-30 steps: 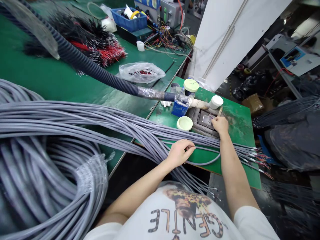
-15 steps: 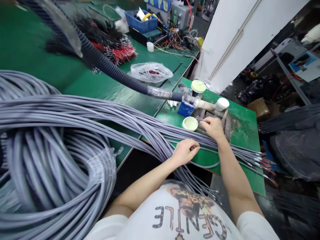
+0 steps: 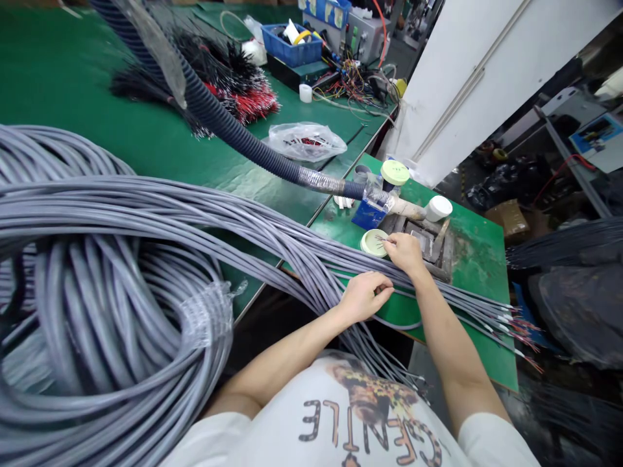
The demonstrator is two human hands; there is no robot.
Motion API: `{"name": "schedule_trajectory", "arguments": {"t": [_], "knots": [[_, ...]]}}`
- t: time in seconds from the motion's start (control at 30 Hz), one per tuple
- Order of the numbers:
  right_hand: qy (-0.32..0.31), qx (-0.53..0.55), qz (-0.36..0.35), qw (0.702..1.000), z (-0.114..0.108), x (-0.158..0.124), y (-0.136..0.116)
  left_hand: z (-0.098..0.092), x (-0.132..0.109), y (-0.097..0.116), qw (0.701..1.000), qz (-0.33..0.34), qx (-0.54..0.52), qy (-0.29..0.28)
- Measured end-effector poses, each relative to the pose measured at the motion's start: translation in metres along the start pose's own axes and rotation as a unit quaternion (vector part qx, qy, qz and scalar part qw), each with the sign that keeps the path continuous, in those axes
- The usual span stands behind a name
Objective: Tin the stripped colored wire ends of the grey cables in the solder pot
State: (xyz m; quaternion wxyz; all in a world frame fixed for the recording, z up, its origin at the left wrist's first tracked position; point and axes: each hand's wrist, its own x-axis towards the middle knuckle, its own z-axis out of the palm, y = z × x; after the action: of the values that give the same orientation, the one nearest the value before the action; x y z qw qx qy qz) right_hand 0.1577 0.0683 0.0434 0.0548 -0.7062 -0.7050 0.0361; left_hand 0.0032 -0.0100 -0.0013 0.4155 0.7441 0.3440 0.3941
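My right hand (image 3: 405, 253) pinches the end of a grey sheathed cable (image 3: 360, 259), and fine stripped wire tips (image 3: 382, 239) stick out past my fingers. Those tips sit just above a pale green lid (image 3: 374, 243). Close by stands a dark metal fixture (image 3: 423, 241). My left hand (image 3: 366, 296) curls around grey cable lying in the long bundle (image 3: 233, 237) across the small green bench. That bundle runs from a large plastic-wrapped coil (image 3: 111, 311) on my left to stripped coloured ends (image 3: 516, 327) on my right.
A corrugated black hose (image 3: 233, 130) ends in a pale nozzle (image 3: 406, 207) above the fixture, beside a blue block (image 3: 367, 214) and a white lidded jar (image 3: 438, 208). Behind lie a plastic bag (image 3: 306, 141), red-and-black wire bundles (image 3: 224, 84) and a blue bin (image 3: 291, 47). A white pillar (image 3: 467, 84) stands to the right.
My right hand has moved left from the metal fixture to above the pale green lid, with the wire tips now showing. My left hand stays on the cables. The view has shifted slightly.
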Motion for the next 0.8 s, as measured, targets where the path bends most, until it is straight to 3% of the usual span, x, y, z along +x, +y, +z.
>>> {"name": "schedule_trajectory", "arguments": {"t": [0.17, 0.3, 0.43, 0.8], "knots": [[0.076, 0.032, 0.018, 0.996, -0.02, -0.005, 0.031, 0.0, -0.001, -0.001, 1.0, -0.002, 0.001, -0.002], [0.103, 0.014, 0.114, 0.988, -0.025, -0.007, 0.077, 0.0, -0.001, 0.0, 1.0, -0.001, -0.004, -0.003], [0.096, -0.013, 0.193, 0.976, -0.015, -0.004, 0.109, -0.001, -0.001, 0.001, 1.0, -0.002, -0.004, -0.003], [0.072, -0.034, 0.241, 0.967, 0.004, 0.002, 0.121, -0.001, -0.001, 0.002, 1.0, -0.005, -0.001, -0.006]]}}
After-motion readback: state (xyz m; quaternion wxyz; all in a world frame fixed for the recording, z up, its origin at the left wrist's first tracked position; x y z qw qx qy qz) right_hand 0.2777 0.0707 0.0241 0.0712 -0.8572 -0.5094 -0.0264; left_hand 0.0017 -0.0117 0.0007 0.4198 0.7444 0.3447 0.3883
